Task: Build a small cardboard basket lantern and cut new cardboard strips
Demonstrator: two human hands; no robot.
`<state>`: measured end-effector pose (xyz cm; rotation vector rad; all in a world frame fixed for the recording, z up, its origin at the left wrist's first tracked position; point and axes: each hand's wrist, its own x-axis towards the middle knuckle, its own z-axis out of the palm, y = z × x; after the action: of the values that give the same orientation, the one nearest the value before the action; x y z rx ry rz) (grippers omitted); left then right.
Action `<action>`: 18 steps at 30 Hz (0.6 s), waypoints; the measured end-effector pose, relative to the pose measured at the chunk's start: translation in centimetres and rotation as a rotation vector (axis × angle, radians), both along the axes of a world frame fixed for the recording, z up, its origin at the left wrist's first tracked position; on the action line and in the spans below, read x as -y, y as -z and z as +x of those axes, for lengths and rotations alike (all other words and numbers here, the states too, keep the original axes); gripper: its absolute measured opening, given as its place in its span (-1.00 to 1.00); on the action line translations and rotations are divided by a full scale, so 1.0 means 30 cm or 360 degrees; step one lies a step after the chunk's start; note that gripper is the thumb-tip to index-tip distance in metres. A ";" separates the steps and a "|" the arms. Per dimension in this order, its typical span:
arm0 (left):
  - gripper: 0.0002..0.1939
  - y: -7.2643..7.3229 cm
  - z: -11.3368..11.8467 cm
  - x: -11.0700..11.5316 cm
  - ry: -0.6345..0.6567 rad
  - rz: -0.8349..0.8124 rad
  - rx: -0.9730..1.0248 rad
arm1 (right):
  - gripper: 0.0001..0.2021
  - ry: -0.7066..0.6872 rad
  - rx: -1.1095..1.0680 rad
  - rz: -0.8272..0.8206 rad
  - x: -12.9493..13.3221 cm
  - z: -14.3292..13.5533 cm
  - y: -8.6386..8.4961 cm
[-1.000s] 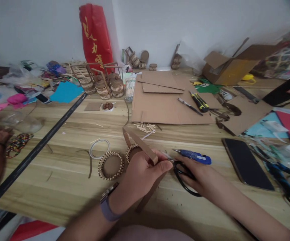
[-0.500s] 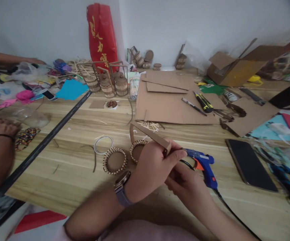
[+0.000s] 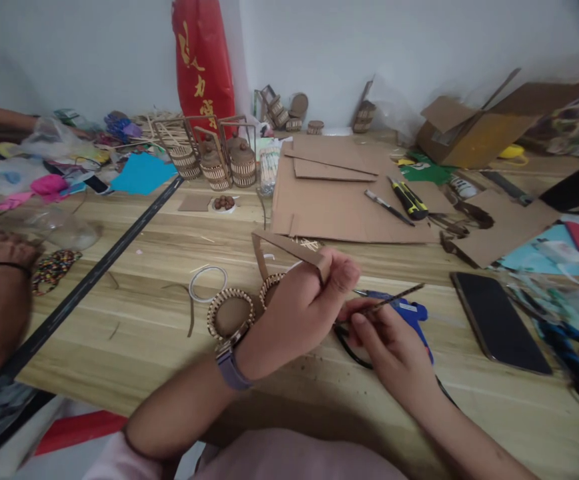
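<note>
My left hand [image 3: 302,303], a watch on its wrist, is closed around one end of a bent brown cardboard strip [image 3: 285,245]. The strip's far leg angles down toward a round cardboard tray [image 3: 268,288] with a woven rim, partly hidden behind that hand; I cannot tell whether they touch. Just to the right, my right hand [image 3: 394,343] pinches a thin dark strip [image 3: 403,293] that points up and right. Behind the right hand lies a blue glue gun [image 3: 412,312], partly covered. A second round woven-rim tray [image 3: 232,315] rests by my left wrist.
A white ring [image 3: 208,284] lies left of the trays. Cardboard sheets [image 3: 329,207], a pen [image 3: 388,208] and a yellow-black cutter [image 3: 408,199] lie ahead. A phone [image 3: 499,323] is at right. Small lidded baskets [image 3: 215,170] stand at the back. Another person's arm [image 3: 7,293] rests at left.
My hands have moved apart, the right one drawing lower and right with the thin dark strip now showing in its fingers. The bent cardboard strip has shifted slightly left and up.
</note>
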<state>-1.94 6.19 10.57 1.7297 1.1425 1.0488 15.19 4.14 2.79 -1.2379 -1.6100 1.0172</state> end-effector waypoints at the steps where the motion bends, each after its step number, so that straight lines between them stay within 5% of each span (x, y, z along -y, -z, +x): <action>1: -0.62 -0.005 -0.006 -0.001 0.0006 -0.0005 -0.0006 | -0.78 -0.0041 0.0091 0.0054 -0.004 -0.003 0.003; 9: -0.58 -0.041 -0.041 0.003 0.0032 -0.0081 -0.0051 | -0.86 -0.0317 0.0344 0.0461 -0.075 -0.064 0.019; 18: -0.55 -0.037 -0.045 0.001 0.0101 -0.0092 -0.0033 | -0.85 -0.0397 0.0241 0.0548 -0.113 -0.102 0.046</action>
<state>-3.29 6.15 11.66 1.7240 1.1128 0.9526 12.11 7.53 1.41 -0.9137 -1.9979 0.7631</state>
